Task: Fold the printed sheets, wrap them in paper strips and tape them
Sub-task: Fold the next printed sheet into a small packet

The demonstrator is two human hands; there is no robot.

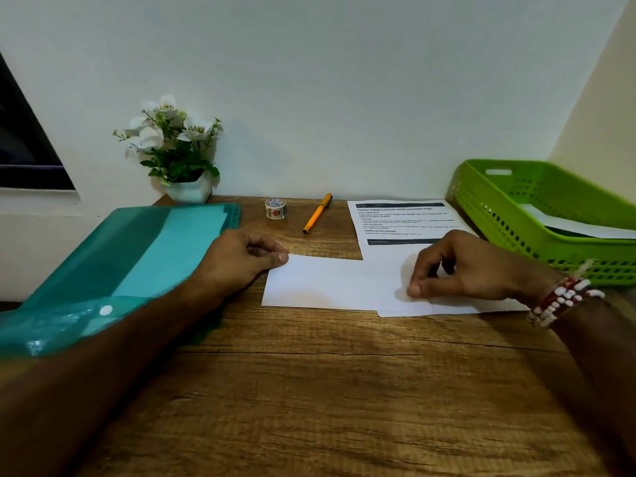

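Two hands at a blank white sheet on a wooden desk [309,390], with a basket and a folder at either side.

The left hand [241,259] pinches the sheet's far left corner between curled thumb and forefinger. The right hand [461,266], a beaded bracelet [564,301] at its wrist, sets curled fingers and thumb on the right part of the white sheet [327,284]; whether it pinches a layer or only presses I cannot tell. That sheet lies mid-desk, overlapping the near end of a printed sheet [402,222]. At the right a green slotted basket [509,215] holds white paper [578,224]. At the left a translucent teal folder [137,253] shows a paler sheet inside. By the wall stand a tape roll [275,208], an orange pen [317,213] and a potted plant [179,149].
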